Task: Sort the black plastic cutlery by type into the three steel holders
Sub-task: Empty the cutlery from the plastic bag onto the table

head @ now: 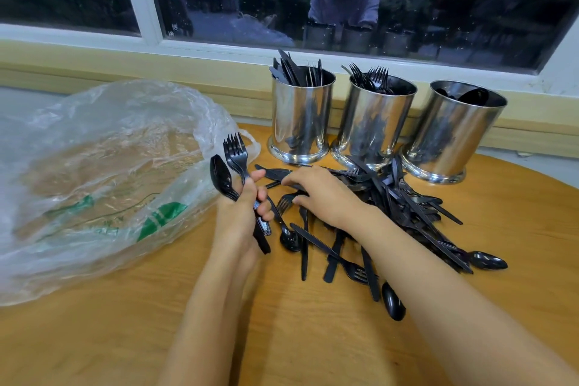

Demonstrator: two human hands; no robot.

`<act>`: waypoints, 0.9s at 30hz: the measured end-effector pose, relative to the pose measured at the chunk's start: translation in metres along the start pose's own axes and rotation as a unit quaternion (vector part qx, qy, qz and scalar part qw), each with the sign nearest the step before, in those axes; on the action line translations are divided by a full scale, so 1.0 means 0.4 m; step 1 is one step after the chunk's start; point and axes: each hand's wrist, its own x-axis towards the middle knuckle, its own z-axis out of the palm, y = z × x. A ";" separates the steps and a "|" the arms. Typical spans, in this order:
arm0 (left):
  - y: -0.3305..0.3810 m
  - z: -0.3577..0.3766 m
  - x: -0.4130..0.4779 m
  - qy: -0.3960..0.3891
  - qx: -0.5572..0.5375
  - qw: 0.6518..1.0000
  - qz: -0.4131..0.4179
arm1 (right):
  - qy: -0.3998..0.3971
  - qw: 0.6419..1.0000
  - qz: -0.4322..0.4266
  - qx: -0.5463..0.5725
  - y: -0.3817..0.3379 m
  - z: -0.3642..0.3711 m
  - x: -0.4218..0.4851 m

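Three steel holders stand in a row at 12 to 1 o'clock on the table [313, 348]: the left holder [301, 116] carries knives, the middle holder [374, 122] forks, the right holder [451, 135] spoons. The left hand [241, 213] has its fingers clamped around a bunch of forks and spoons [230, 166]. The right hand [322, 194] rests with fingers spread on the loose cutlery pile [404, 207] before the holders. A clear plastic bag [103, 178] lies at 9 o'clock.

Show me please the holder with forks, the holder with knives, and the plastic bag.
Holder with forks [372, 122], head view, front steel wall.
Holder with knives [300, 116], head view, front steel wall.
Plastic bag [103, 172], head view, crumpled clear middle.
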 end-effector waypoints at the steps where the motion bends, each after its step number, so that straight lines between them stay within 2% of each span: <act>1: 0.001 0.001 -0.001 -0.001 -0.005 1.000 -0.001 | -0.019 0.999 -0.002 -0.040 -0.001 0.008 0.012; 4: 0.009 0.004 -0.005 -0.007 -0.021 1.000 -0.014 | -0.033 0.987 -0.043 -0.154 -0.006 0.020 0.033; 6: 0.012 0.007 -0.009 -0.014 -0.023 0.999 -0.022 | -0.003 0.983 -0.080 -0.167 -0.006 0.021 0.032; 7: 0.013 0.007 -0.009 -0.016 -0.021 0.999 -0.024 | 0.026 0.986 -0.084 -0.139 -0.004 0.019 0.029; 9: 0.012 0.008 -0.011 -0.017 -0.013 0.999 -0.028 | 0.114 0.992 -0.053 -0.009 0.002 0.003 0.018; 10: 0.011 0.008 -0.011 -0.017 -0.010 0.999 -0.030 | 0.171 0.982 -0.032 0.070 0.003 -0.011 0.011; 12: 0.011 0.012 -0.014 -0.020 -0.002 0.999 -0.034 | 0.279 0.934 0.013 0.223 -0.004 -0.053 -0.010; 13: 0.010 0.015 -0.016 -0.024 0.004 0.999 -0.038 | 0.304 0.903 0.035 0.301 -0.008 -0.078 -0.023; 15: 0.008 0.022 -0.023 -0.040 0.019 0.998 -0.050 | 0.291 0.858 0.059 0.420 -0.016 -0.125 -0.055; 16: 0.004 0.027 -0.027 -0.050 0.031 0.997 -0.057 | 0.261 0.852 0.061 0.449 -0.016 -0.142 -0.072; 20: -0.011 0.054 -0.056 -0.101 0.106 0.986 -0.084 | 0.131 0.876 0.051 0.461 -0.022 -0.148 -0.120; 23: -0.019 0.074 -0.077 -0.154 0.105 0.973 -0.135 | 0.147 0.897 0.044 0.415 -0.021 -0.125 -0.130; 27: -0.018 0.082 -0.090 -0.217 0.145 0.953 -0.155 | 0.166 0.899 0.053 0.401 -0.006 -0.104 -0.139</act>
